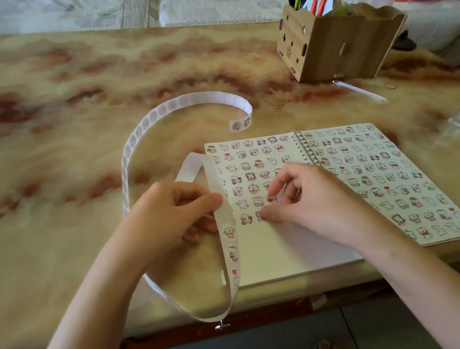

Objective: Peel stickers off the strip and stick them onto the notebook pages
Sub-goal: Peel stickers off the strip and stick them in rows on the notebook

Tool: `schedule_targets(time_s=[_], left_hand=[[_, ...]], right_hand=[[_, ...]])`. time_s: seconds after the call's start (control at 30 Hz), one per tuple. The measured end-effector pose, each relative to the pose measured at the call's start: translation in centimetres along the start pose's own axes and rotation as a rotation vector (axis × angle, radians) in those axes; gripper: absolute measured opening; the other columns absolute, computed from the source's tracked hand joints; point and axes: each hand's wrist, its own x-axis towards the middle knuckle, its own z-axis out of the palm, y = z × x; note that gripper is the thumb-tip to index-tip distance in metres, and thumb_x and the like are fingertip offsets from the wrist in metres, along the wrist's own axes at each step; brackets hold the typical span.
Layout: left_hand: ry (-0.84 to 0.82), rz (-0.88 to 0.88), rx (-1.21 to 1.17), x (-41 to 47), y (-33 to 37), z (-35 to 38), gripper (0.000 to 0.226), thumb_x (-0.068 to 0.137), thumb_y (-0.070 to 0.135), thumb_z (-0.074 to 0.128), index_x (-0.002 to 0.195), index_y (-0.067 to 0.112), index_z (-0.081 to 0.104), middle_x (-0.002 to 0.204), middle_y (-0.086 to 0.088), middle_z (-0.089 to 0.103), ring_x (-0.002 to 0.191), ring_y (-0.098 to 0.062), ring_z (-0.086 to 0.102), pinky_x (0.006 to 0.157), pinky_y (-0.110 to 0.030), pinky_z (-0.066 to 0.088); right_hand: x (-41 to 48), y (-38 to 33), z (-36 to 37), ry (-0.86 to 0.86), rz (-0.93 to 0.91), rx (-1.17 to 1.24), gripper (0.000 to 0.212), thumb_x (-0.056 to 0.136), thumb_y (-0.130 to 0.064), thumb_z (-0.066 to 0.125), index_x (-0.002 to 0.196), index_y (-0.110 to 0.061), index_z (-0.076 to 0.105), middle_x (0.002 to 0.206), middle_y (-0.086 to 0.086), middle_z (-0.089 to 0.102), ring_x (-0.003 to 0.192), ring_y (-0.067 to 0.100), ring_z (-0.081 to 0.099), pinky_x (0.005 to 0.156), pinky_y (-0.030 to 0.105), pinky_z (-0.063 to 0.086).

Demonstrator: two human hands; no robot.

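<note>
Now, right hand point(297, 196): fingertips pinched on a sticker point(272, 199), pressing it onto the notebook point(281, 245).
Left hand point(174, 212): clamps the strip point(222, 206), just left, running lengthwise away.

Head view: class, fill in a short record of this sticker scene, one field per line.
Left hand: pinches the sticker strip
Right hand: presses a sticker onto the left page
Notebook: open, right page full, left page bare at the bottom
Strip: loops over the table
Pen holder: far right
</note>
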Motion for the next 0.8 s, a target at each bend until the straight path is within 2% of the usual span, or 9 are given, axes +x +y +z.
schedule_targets(time_s=[0.07,0.17,0.23,0.3,0.37,0.43,0.53,0.63,0.8], left_hand=[[0.008,-0.001,0.003,0.0,0.1,0.1,0.016,0.088,0.020,0.063,0.083,0.008,0.073,0.056,0.011,0.069,0.046,0.005,0.060,0.048,-0.010,0.047],[0.017,-0.004,0.016,0.0,0.1,0.1,0.017,0.088,0.022,0.063,0.080,0.010,0.073,0.054,0.012,0.068,0.043,0.007,0.057,0.046,-0.008,0.046],[0.014,-0.005,0.014,0.0,0.2,0.1,0.017,0.088,0.022,0.063,0.080,0.010,0.073,0.054,0.013,0.068,0.043,0.007,0.058,0.045,-0.008,0.045],[0.015,-0.007,0.016,0.0,0.2,0.1,0.017,0.088,0.022,0.063,0.081,0.010,0.072,0.053,0.013,0.068,0.043,0.006,0.058,0.045,-0.008,0.045],[0.015,-0.008,0.020,0.1,0.2,0.1,0.017,0.088,0.022,0.063,0.081,0.010,0.072,0.054,0.013,0.068,0.043,0.006,0.058,0.045,-0.008,0.045],[0.017,-0.007,0.024,0.1,0.2,0.1,0.017,0.088,0.022,0.063,0.081,0.010,0.072,0.054,0.014,0.068,0.043,0.007,0.058,0.045,-0.008,0.045],[0.017,-0.004,0.026,0.0,0.2,0.1,0.017,0.089,0.022,0.062,0.081,0.010,0.072,0.053,0.013,0.068,0.043,0.007,0.057,0.045,-0.008,0.045],[0.015,-0.005,0.028,0.0,0.2,0.1,0.017,0.089,0.022,0.062,0.080,0.012,0.072,0.054,0.013,0.068,0.043,0.006,0.058,0.045,-0.008,0.045],[0.020,-0.003,0.031,0.0,0.2,0.1,0.018,0.089,0.023,0.062,0.080,0.011,0.072,0.053,0.013,0.068,0.042,0.007,0.057,0.043,-0.007,0.043]], right_hand=[[0.2,0.1,-0.4,-0.027,0.015,0.001,0.029,0.074,-0.032,0.080,0.090,-0.025,0.057,0.069,-0.007,0.060,0.064,0.006,0.053,0.066,0.028,0.042],[0.4,0.2,-0.7,-0.038,0.013,-0.006,0.018,0.081,-0.026,0.074,0.087,-0.025,0.057,0.069,-0.008,0.057,0.059,0.003,0.049,0.061,0.024,0.037],[0.5,0.3,-0.5,-0.004,0.009,-0.027,0.016,0.082,-0.034,0.071,0.086,-0.026,0.057,0.069,-0.009,0.058,0.062,0.005,0.052,0.064,0.028,0.041],[0.3,0.1,-0.1,0.027,0.015,-0.054,0.028,0.078,-0.049,0.070,0.088,-0.026,0.057,0.070,-0.009,0.058,0.067,0.008,0.055,0.068,0.033,0.044],[0.1,-0.1,0.2,0.060,0.004,-0.141,0.037,0.074,-0.056,0.071,0.090,-0.026,0.055,0.070,-0.010,0.055,0.067,0.009,0.054,0.065,0.032,0.043],[0.1,-0.2,0.3,0.076,-0.011,-0.197,0.037,0.074,-0.055,0.072,0.090,-0.026,0.055,0.069,-0.011,0.054,0.067,0.008,0.054,0.063,0.030,0.042],[0.4,0.0,0.1,0.038,0.002,-0.147,0.028,0.079,-0.045,0.072,0.091,-0.026,0.056,0.069,-0.010,0.055,0.069,0.010,0.056,0.070,0.033,0.046],[0.5,0.1,-0.1,0.020,-0.004,-0.144,0.025,0.081,-0.043,0.071,0.091,-0.026,0.056,0.070,-0.010,0.056,0.069,0.010,0.055,0.070,0.032,0.046],[0.4,0.0,0.0,0.005,-0.008,-0.123,0.036,0.073,-0.050,0.075,0.091,-0.026,0.056,0.066,-0.011,0.053,0.063,0.008,0.051,0.068,0.033,0.045]])
